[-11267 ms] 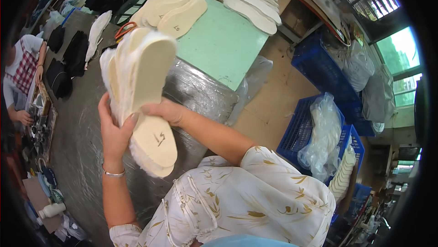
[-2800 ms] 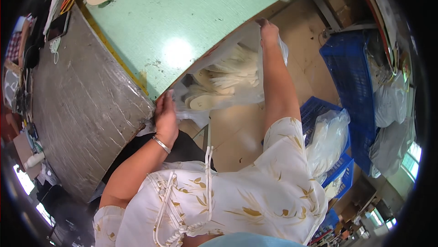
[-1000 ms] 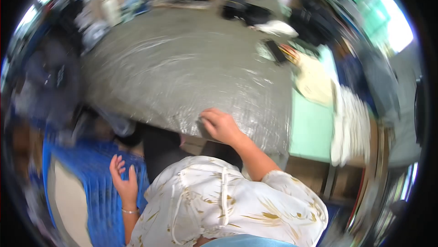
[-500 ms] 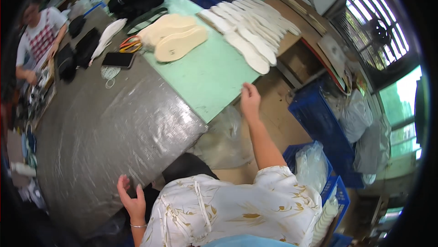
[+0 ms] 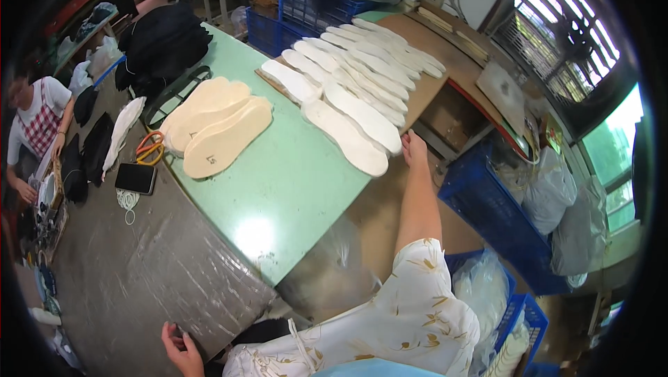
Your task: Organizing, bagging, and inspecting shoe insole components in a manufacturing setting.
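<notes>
My right hand [image 5: 413, 148] reaches out with its fingers closed at the near edge of a brown board [image 5: 423, 107], beside the white insoles. Just how far the fingers wrap under the board is hidden. Rows of white shoe insoles [image 5: 358, 109] lie along the board, their near ends over the green tabletop [image 5: 292, 196]. Low at the left, my left hand [image 5: 182, 350] is open and holds nothing, its fingers apart over the edge of the grey plastic-covered table [image 5: 160, 265]. Cream insole shapes [image 5: 229, 137] lie stacked on the green top.
A phone [image 5: 136, 178], orange-handled scissors [image 5: 149, 148] and a coil of white cord [image 5: 128, 199] lie at left. Across the table, a person in a checked apron [image 5: 47, 116] works. Blue crates [image 5: 494, 203] and plastic bags [image 5: 546, 189] stand at right.
My view has swung toward the right. My right hand has moved from beside the green top's edge to the brown board's edge. My left hand now shows lower in view, still open.
</notes>
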{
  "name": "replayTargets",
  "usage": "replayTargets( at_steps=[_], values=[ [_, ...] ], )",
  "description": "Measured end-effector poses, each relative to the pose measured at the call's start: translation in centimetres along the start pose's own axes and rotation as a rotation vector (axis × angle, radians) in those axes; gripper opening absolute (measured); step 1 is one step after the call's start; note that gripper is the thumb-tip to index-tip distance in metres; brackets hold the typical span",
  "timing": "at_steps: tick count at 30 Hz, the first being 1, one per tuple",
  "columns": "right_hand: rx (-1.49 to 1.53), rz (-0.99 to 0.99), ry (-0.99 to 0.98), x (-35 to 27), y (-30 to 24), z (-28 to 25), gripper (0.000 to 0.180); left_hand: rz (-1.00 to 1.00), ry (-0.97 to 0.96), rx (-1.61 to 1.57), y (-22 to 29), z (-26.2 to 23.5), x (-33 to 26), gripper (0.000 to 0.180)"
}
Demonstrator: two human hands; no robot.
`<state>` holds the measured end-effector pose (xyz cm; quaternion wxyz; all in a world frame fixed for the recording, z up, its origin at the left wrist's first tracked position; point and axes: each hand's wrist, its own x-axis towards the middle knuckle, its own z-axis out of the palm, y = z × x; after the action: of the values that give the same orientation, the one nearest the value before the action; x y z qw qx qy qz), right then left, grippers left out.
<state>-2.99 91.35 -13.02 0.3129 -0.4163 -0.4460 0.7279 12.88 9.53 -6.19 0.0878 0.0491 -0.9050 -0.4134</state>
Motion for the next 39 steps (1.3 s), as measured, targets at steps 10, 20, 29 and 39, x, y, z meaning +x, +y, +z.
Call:
replayTargets(
  at_steps=[10, 20, 29, 39],
  values=[
    [0.289, -0.031, -0.290, 6.0, 0.3, 3.2, 0.038, 0.066, -0.004, 0.316, 1.7, 0.7, 2.4, 0.039],
    [0.388, -0.154, -0.488, 7.4, -0.8, -1.1, 0.036, 0.071, -0.012, 0.347, 3.1, 1.6, 3.5, 0.032],
    [0.368, -0.233, -0.429, -5.9, -4.8, -9.7, 0.039, 0.031, 0.049, 0.014, 0.6, 0.8, 1.9, 0.029],
    [0.324, -0.341, -0.529, -22.6, -8.8, -8.8, 0.047, 0.341, -0.511, -0.329, 14.3, 6.1, -0.6, 0.045]
  ],
)
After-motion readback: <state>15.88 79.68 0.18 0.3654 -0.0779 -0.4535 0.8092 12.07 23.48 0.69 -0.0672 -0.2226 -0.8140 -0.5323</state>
